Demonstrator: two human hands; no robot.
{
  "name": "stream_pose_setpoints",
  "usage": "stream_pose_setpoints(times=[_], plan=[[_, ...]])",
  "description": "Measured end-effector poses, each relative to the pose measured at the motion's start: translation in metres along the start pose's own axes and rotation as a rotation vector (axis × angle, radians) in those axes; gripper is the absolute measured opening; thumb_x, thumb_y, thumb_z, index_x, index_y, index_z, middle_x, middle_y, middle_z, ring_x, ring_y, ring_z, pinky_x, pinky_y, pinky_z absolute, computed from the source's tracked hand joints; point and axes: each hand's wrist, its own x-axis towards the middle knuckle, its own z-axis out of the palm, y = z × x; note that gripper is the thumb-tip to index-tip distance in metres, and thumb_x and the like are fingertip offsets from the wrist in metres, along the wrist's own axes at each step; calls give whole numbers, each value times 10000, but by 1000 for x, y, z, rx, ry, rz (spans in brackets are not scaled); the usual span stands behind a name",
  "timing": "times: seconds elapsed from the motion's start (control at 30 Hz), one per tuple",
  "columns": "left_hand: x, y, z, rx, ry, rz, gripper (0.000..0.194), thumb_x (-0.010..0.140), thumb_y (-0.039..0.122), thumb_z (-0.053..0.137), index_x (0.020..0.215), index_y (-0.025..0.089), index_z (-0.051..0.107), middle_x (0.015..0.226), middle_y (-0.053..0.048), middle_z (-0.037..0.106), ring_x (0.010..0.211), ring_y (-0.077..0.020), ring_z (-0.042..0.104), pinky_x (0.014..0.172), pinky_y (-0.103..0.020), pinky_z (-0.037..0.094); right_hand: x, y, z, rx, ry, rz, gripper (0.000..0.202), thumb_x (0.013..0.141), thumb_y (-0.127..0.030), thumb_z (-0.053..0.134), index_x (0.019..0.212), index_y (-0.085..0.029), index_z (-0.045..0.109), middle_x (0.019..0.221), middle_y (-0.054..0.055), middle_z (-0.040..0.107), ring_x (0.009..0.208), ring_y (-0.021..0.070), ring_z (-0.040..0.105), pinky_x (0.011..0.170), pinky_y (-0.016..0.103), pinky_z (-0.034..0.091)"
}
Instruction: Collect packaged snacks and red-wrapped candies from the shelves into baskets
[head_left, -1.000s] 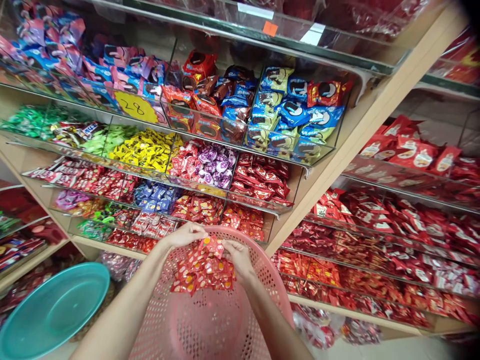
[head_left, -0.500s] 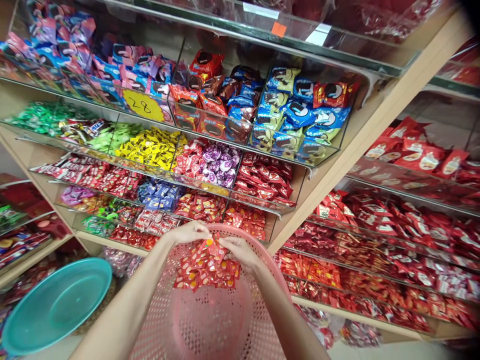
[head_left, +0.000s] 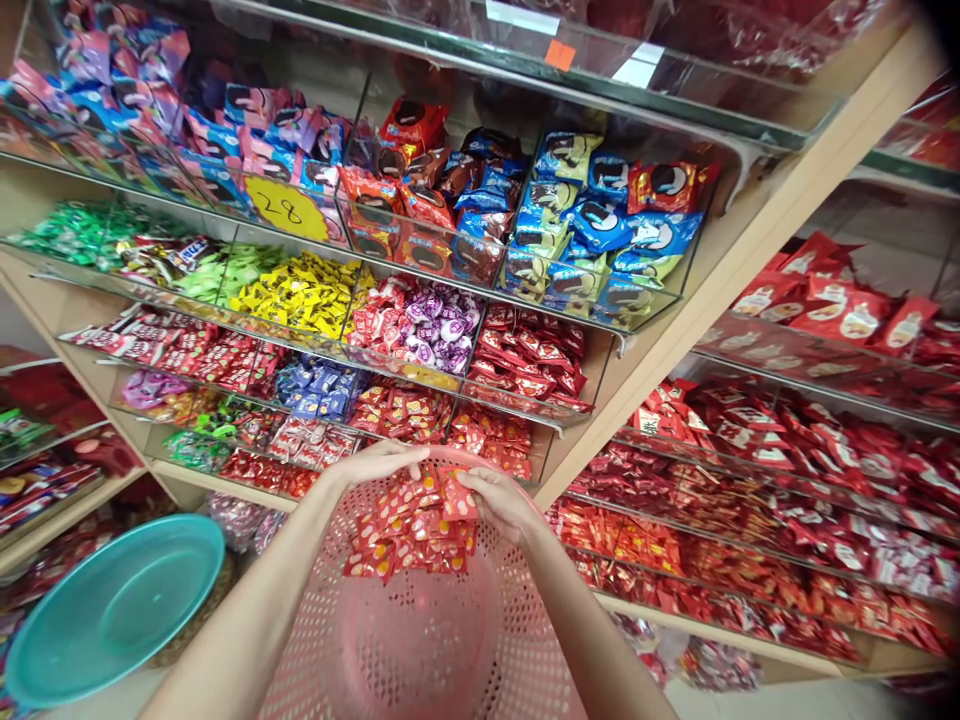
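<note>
Small red candy packets with pale and yellow spots (head_left: 409,535) lie heaped inside a pink perforated plastic basket (head_left: 420,640), toward its far side. My right hand (head_left: 504,503) pinches one red candy packet (head_left: 458,494) between thumb and fingers at the heap's right edge. Over the heap's far left side, my left hand (head_left: 386,462) reaches with its fingers stretched out near the basket rim. The thumb of that hand is close to the packets; whether it touches them I cannot tell.
Shelves with clear fronts hold wrapped sweets, among them yellow candies (head_left: 304,298) and purple-white candies (head_left: 439,325). A yellow price tag (head_left: 283,208) reads 28. At lower left sits a teal basin (head_left: 116,605). A wooden upright (head_left: 720,270) divides the shelves on the right.
My left hand has let go of the packet that both hands pinched, and its fingers have straightened. My right hand has shifted slightly right with the packet.
</note>
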Motion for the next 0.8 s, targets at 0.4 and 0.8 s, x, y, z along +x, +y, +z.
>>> stream_pose_setpoints(times=[0.4, 0.8], plan=[[-2, 4, -2, 3, 43, -118, 542, 824, 602, 368, 637, 210, 693, 877, -5, 695, 924, -202, 581, 966, -311, 303, -22, 20, -31, 328, 255, 144, 312, 540, -279, 781, 711, -174, 542, 565, -36, 621, 502, 80, 583, 478, 160, 438], [-7, -4, -2, -8, 66, -114, 527, 828, 581, 387, 666, 193, 703, 886, -15, 701, 929, -199, 585, 986, -306, 296, 4, 43, -26, 31, 494, -164, 396, 512, -384, 729, 756, -202, 474, 539, -91, 504, 433, 101, 531, 460, 235, 456]])
